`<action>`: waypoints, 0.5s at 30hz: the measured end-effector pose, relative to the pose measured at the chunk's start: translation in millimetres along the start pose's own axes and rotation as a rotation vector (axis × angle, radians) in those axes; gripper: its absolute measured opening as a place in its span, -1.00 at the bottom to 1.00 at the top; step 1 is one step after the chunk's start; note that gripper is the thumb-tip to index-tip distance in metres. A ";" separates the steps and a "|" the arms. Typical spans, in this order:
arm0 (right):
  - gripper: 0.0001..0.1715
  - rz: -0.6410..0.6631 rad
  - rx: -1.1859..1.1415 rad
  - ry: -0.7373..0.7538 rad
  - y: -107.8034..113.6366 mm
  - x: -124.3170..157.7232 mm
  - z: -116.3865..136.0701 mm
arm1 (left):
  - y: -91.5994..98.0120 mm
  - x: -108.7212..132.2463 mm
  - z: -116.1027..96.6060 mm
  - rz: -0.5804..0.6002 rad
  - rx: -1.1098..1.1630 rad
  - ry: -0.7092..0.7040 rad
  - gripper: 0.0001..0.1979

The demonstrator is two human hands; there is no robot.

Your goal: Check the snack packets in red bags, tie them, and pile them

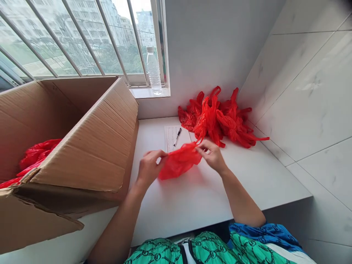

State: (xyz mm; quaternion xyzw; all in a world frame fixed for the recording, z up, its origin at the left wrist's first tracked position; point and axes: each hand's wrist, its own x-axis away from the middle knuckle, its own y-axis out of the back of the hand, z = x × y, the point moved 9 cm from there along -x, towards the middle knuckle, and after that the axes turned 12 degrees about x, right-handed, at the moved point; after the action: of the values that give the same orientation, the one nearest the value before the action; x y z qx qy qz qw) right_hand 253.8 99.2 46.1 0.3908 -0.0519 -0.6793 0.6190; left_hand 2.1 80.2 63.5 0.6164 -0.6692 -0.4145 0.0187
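A red plastic bag is held just above the white table between both my hands. My left hand pinches its left end with fingers closed. Pinching the bag's upper right corner is my right hand. Behind them, against the wall, lies a pile of several red plastic bags, knotted and crumpled.
A large open cardboard box stands at the left with red bags inside. A sheet of paper with a pen lies beyond my hands. A water bottle stands on the window sill. A tiled wall runs along the right.
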 end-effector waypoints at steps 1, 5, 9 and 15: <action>-0.71 -0.069 -0.021 -0.071 12.5 -1.9 -11.9 | 11.9 0.4 6.0 -0.072 0.036 0.054 -0.85; -0.67 -0.048 -0.076 -0.161 19.9 -4.3 -22.4 | 20.7 -0.5 4.2 -0.080 0.104 0.124 -0.72; -0.32 0.072 -0.045 -0.093 0.6 0.6 10.7 | -4.4 -5.2 -30.2 0.098 0.077 0.016 -0.64; -0.70 -0.036 -0.365 -0.326 22.9 1.8 -25.7 | 21.6 6.3 -34.6 -0.050 0.363 0.067 -0.77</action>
State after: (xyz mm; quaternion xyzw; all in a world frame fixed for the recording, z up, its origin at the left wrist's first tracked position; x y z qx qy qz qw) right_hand 287.5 103.0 40.2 0.1587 -0.0202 -0.7425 0.6505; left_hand 1.6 54.3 95.6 0.6396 -0.7165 -0.2664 -0.0811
